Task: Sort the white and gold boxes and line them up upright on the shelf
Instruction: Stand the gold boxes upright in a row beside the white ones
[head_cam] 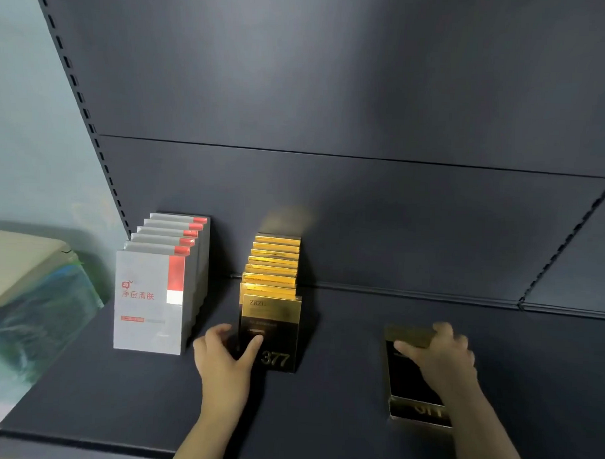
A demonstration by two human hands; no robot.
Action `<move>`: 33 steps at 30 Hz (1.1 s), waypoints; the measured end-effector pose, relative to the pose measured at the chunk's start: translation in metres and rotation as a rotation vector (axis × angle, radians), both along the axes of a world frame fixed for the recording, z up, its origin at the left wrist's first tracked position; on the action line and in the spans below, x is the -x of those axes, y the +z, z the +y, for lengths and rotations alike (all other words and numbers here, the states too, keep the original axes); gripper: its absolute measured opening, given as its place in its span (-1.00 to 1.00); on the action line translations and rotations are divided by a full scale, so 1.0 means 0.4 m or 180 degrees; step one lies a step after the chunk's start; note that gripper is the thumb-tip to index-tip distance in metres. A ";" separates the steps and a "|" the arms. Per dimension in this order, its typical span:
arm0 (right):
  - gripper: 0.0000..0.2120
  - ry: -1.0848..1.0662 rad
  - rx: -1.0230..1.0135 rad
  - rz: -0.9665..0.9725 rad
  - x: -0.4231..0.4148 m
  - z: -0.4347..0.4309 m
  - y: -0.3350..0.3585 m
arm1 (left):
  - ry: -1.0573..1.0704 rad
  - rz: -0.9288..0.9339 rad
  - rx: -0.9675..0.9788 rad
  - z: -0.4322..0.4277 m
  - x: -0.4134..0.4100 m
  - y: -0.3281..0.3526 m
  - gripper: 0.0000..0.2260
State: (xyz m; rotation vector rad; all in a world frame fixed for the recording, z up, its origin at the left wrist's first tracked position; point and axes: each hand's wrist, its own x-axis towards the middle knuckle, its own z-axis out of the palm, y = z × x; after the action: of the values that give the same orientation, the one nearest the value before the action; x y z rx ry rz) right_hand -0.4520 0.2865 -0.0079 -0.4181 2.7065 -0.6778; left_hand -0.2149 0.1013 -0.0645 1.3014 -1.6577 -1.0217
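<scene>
Where the left hand [226, 355] sits: at the near left edge of the front gold box [277, 331], thumb pressed on its black-and-gold face beside the "377", fingers curled round its left side.
Front gold box: upright on the shelf [322, 419], closing the near end of the row of gold boxes [274, 262], which runs straight away from the left hand to the back panel [332, 110].
Right hand [440, 357]: curled over the far end of the flat gold box [409, 380], thumb across its dark face; the blur is heavy, but it seems to grip the far edge.
Flat gold box: lying face up on the shelf under the right hand, well apart from the gold row.
White boxes [155, 293]: an upright row with red corner stripes, just left of the left hand, apart from the gold row.
Plastic-wrapped bundle [34, 305]: further left, beyond the white boxes, past the shelf's end.
</scene>
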 end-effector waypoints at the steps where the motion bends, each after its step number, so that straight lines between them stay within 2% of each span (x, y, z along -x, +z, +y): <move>1: -0.21 0.0020 0.0003 -0.0220 0.002 0.007 -0.009 | 0.0046 0.0004 0.0203 0.011 0.005 0.007 -0.58; 4: -0.27 0.0017 0.0362 -0.0506 0.007 0.027 -0.036 | -0.0191 0.0205 0.0704 0.062 0.029 0.032 -0.60; 6: -0.29 -0.0093 0.0548 -0.0534 0.019 0.043 -0.039 | -0.0704 0.0285 0.0721 0.104 0.051 0.037 -0.62; 8: -0.29 -0.0222 0.0725 -0.0638 0.035 0.064 -0.042 | -0.1428 0.0263 0.0335 0.148 0.081 0.036 -0.67; 10: -0.41 -0.0242 0.0943 -0.0673 0.049 0.087 -0.054 | -0.2054 0.0237 -0.0256 0.189 0.115 0.025 -0.71; 14: -0.82 -0.0146 0.1251 -0.0692 0.041 0.113 -0.070 | -0.2545 -0.0112 -0.1106 0.257 0.184 -0.006 -0.75; 16: -0.80 -0.0177 0.1456 -0.0871 0.027 0.107 -0.080 | -0.2718 -0.0046 -0.1383 0.280 0.206 -0.004 -0.71; 18: -0.76 -0.0194 0.1652 -0.1003 0.007 0.095 -0.087 | -0.2654 0.0014 -0.1432 0.289 0.216 0.003 -0.63; 21: -0.82 -0.0170 0.1959 -0.1025 -0.020 0.080 -0.089 | -0.2116 0.0255 -0.1633 0.269 0.207 0.006 -0.48; 22: -0.84 -0.0164 0.2097 -0.1089 -0.028 0.074 -0.084 | -0.1999 0.0388 -0.1691 0.260 0.198 0.008 -0.52; 24: -0.85 -0.0130 0.2382 -0.1368 -0.043 0.061 -0.067 | -0.2031 0.0704 -0.1668 0.239 0.179 0.010 -0.75; 26: -0.85 -0.0006 0.2642 -0.1669 -0.062 0.045 -0.047 | -0.2138 0.0911 -0.1607 0.226 0.159 0.027 -0.79; 30: -0.76 0.0590 0.3010 -0.1782 -0.110 0.000 -0.013 | -0.1954 0.0956 -0.1179 0.202 0.117 0.048 -0.69; 33: -0.64 0.0874 0.3344 -0.1901 -0.154 -0.050 -0.014 | -0.1763 0.0811 -0.0596 0.185 0.069 0.065 -0.61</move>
State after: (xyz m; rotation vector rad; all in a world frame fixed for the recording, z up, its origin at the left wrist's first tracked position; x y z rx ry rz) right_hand -0.3902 0.2667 -0.0135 -0.6544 1.5277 -1.7579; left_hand -0.2427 0.1752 -0.0386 0.7826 -1.7905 -1.6281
